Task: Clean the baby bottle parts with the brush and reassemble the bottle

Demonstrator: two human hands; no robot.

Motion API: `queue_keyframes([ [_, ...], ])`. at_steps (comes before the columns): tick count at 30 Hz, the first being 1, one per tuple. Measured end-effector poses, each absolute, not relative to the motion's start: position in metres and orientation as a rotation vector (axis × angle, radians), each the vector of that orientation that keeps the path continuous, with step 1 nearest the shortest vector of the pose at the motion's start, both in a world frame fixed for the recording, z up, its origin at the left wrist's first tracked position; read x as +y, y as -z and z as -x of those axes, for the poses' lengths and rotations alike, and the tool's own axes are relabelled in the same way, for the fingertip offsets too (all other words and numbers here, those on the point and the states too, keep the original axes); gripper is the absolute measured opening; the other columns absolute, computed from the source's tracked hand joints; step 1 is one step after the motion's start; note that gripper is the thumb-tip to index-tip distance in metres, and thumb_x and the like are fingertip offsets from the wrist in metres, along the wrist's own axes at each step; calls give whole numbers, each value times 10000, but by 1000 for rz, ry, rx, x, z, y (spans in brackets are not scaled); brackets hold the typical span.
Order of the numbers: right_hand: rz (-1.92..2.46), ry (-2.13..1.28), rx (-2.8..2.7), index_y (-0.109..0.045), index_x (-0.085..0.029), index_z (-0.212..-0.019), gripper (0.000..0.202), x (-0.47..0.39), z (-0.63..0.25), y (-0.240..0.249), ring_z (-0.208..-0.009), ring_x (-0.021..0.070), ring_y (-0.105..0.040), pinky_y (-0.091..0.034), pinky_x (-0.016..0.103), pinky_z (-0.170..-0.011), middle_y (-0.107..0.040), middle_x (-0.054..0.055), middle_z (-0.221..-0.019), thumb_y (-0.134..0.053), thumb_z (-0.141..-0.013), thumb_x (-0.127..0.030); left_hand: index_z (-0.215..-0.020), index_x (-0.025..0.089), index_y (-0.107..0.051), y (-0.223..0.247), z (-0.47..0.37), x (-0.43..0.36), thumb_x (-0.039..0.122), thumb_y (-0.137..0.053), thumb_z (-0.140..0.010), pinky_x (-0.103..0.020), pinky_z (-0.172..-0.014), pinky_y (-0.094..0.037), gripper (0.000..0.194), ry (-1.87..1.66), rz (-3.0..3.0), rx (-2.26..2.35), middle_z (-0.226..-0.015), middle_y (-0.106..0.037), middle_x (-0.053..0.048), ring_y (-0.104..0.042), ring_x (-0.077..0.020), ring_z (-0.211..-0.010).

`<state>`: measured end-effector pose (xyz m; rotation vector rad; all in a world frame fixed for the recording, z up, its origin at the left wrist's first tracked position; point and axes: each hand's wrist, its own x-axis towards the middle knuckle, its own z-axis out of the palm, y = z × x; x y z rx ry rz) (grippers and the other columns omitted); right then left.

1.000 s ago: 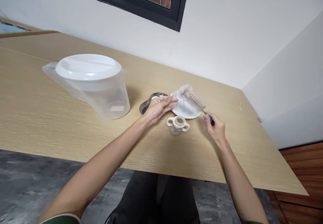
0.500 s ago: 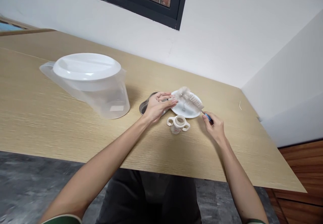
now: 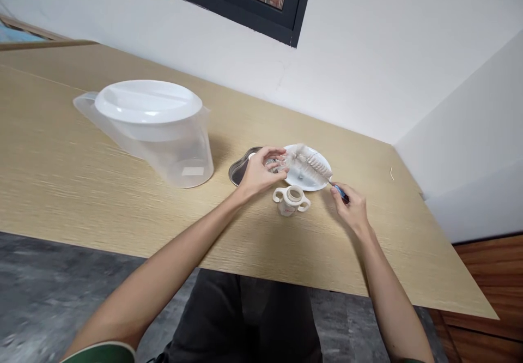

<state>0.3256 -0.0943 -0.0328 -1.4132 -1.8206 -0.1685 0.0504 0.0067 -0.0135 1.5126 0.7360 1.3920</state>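
Observation:
My right hand (image 3: 352,205) is closed around the blue handle of a bottle brush (image 3: 316,164). The brush's pale bristles stretch left over a white plate (image 3: 302,182). At the bristle tip, the curled fingers of my left hand (image 3: 263,173) hold a small clear plastic piece (image 3: 280,162), whose exact kind is partly hidden by the fingers. A cream two-handled bottle (image 3: 291,202) stands upright with its mouth uncovered, just in front of the plate. Behind my left hand lies a curved metal tray (image 3: 237,175), partly covered by the hand, with a white item in it.
A large translucent pitcher (image 3: 163,145) with a white lid stands on the left of the wooden table (image 3: 183,216). A thin bent white strip (image 3: 391,173) lies toward the right. The wall and a dark window frame (image 3: 261,22) rise behind the table.
The view has shifted slightly. The clear piece and the brush tip remain close together between my hands; my left fingers have curled a little more. The bottle stays standing.

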Motion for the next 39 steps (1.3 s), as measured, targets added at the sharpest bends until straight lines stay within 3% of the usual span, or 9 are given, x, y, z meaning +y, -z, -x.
queue_keyframes([
  [10,1367,278,-1754,-756,-175,-1049,260,-97,-324,28,-779,189,-753,-597,292,-707,-804,91,-949,-590,-990,-365,-1035,162,-649,15,-49,10,314,-880,-627,-407,-969,-589,493,-1418,-1479,846,-1114,-740,-113,-722,-234,-1027],
  [15,1342,289,-1897,-750,-173,-1110,250,-98,-320,29,-784,177,-755,-588,286,-705,-807,94,-1013,-597,-992,-331,-1075,172,-657,17,-48,9,269,-846,-651,-376,-940,-583,474,-1462,-1678,844,-1105,-752,-94,-731,-221,-991],
  [19,1484,435,-1771,-763,-167,-1092,294,-96,-333,25,-792,202,-761,-583,311,-695,-807,114,-1018,-587,-991,-381,-1154,183,-638,11,-46,7,331,-865,-685,-395,-960,-564,541,-1405,-1661,848,-1077,-778,-99,-734,-242,-1035],
  [22,1471,449,-1628,-767,-163,-1053,306,-95,-338,23,-832,219,-770,-595,318,-706,-808,118,-996,-587,-985,-400,-1171,183,-627,9,-46,8,346,-909,-640,-417,-987,-552,624,-1348,-1565,832,-1086,-783,-117,-734,-256,-1056],
  [28,1366,279,-1841,-757,-175,-1114,277,-97,-323,27,-795,196,-763,-599,306,-704,-808,103,-1014,-588,-991,-356,-970,153,-723,17,-50,15,360,-959,-533,-431,-1001,-561,538,-1337,-1394,757,-1061,-776,-115,-730,-267,-1023],
  [33,1454,348,-1744,-764,-181,-1086,298,-95,-330,28,-868,216,-768,-606,324,-763,-804,107,-1037,-583,-992,-398,-1059,145,-746,12,-48,13,340,-964,-546,-446,-1035,-556,591,-1272,-1323,715,-1101,-771,-122,-727,-254,-1031],
  [39,1402,320,-1772,-760,-180,-1095,307,-97,-326,26,-817,205,-754,-592,324,-747,-803,111,-1009,-570,-999,-402,-1101,149,-684,10,-47,12,300,-973,-526,-431,-973,-588,661,-1240,-1229,683,-1023,-777,-110,-748,-241,-988],
])
